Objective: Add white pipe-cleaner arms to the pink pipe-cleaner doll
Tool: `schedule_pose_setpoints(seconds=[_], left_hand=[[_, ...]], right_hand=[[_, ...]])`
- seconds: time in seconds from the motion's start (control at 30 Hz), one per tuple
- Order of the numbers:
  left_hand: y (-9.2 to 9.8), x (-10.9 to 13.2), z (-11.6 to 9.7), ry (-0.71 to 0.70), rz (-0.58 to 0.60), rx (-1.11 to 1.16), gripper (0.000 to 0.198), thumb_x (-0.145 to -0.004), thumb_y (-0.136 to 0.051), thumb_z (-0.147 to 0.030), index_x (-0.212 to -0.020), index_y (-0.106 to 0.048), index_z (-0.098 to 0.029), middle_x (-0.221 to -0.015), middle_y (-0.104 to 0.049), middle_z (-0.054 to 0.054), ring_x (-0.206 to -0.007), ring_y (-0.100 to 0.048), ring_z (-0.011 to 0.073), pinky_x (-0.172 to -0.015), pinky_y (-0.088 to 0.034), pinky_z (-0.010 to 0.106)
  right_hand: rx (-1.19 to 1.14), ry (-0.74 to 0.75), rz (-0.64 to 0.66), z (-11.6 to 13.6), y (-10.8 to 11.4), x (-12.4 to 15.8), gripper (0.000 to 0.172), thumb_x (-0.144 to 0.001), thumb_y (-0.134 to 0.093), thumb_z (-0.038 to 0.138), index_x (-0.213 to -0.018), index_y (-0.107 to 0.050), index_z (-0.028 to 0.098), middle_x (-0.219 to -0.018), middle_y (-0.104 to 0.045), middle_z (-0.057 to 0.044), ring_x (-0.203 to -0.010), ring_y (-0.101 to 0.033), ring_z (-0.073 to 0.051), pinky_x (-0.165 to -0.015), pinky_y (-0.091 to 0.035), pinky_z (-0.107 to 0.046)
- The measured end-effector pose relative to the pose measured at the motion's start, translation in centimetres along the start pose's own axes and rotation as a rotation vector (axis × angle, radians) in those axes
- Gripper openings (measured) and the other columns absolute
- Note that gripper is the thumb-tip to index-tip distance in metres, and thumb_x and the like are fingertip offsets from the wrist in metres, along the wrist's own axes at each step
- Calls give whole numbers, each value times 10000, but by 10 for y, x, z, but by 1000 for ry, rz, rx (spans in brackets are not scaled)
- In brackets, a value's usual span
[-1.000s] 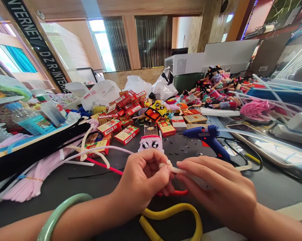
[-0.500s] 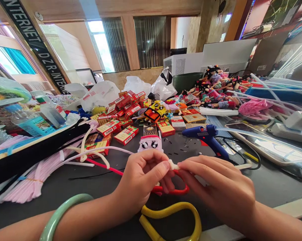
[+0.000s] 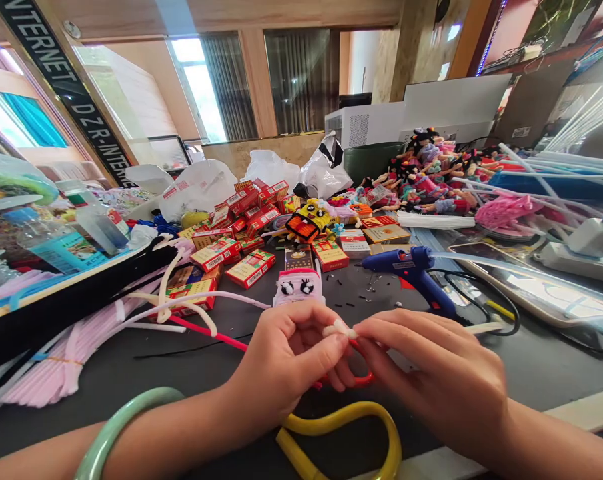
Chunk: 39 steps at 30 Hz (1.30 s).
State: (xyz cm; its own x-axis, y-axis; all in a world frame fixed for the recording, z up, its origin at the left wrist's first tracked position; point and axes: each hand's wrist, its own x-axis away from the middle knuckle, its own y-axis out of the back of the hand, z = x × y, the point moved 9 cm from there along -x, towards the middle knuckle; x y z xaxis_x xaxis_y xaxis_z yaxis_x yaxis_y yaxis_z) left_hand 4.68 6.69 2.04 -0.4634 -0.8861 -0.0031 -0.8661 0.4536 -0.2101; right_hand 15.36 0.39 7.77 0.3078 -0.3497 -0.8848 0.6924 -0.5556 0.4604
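Okay, on my feed the left hand (image 3: 286,360) and right hand (image 3: 431,367) meet at the fingertips above the dark work table (image 3: 531,360). The thumb and fingers of each hand come together, clamped on the bent end of a short white pipe cleaner (image 3: 339,328). I judge that such a tight, close pinch stops the springy wire from slipping while it is shaped. Its far end is hidden, so I cannot tell how long it runs.

Just beneath the fingers lies a red pipe cleaner (image 3: 361,380); I cannot tell whether it joins the white one. Nearer to me, below the fingers, sits a yellow chenille loop (image 3: 341,420), untouched. A jade bangle (image 3: 121,420) circles the left wrist.

Directly beyond the fingers stands a pink-and-white pipe-cleaner figure (image 3: 299,288) with googly eyes, where it seems easy to compare against the piece in hand. Beyond the right hand's fingers lies a blue hot glue gun (image 3: 411,270), its nozzle pointing left and within easy reach, which looks deliberate. Farther out, to the left of the fingers, a bundle of pink pipe cleaners (image 3: 46,367) lies by a heap of red cartons (image 3: 251,269), while finished pipe-cleaner dolls (image 3: 426,180) crowd the far right.
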Motion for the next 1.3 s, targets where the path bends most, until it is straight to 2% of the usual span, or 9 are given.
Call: schedule_pose_setpoints(seconds=[0.2,0.9,1.1,1.3], left_hand=[[-1,-1,0,5,15,-41,182,-733,-756,-247,-703,-611,-142,-532,-656,-16,-466,-620,87,-479,-519,163],[-1,2,-1,-21,-24,-68,285,-697,-781,-273,-648,-523,-163,-501,-592,-44,-431,-575,74,-444,-469,157],[2,3,0,1,-32,-5,291,-681,-787,-285,-651,-525,-163,-503,-616,-30,-432,-589,91,-442,-475,174],[2,4,0,-14,-31,53,237,-690,-760,-264,-672,-553,-152,-553,-645,-22,-444,-613,101,-436,-478,177]], right_hand=[[22,25,-17,2,0,-1,191,-990,-499,154,-848,-618,202,-727,-750,8,-612,-691,-86,-667,-516,-173],[-3,34,-9,3,0,0,156,-998,-495,162,-885,-589,213,-722,-734,22,-594,-682,-92,-638,-517,-190],[26,29,-9,-1,0,-1,128,-976,-544,176,-865,-599,208,-709,-730,29,-589,-678,-85,-620,-502,-187],[79,66,-15,1,1,-3,181,-1000,-512,174,-859,-626,180,-723,-738,0,-608,-681,-89,-636,-490,-195]])
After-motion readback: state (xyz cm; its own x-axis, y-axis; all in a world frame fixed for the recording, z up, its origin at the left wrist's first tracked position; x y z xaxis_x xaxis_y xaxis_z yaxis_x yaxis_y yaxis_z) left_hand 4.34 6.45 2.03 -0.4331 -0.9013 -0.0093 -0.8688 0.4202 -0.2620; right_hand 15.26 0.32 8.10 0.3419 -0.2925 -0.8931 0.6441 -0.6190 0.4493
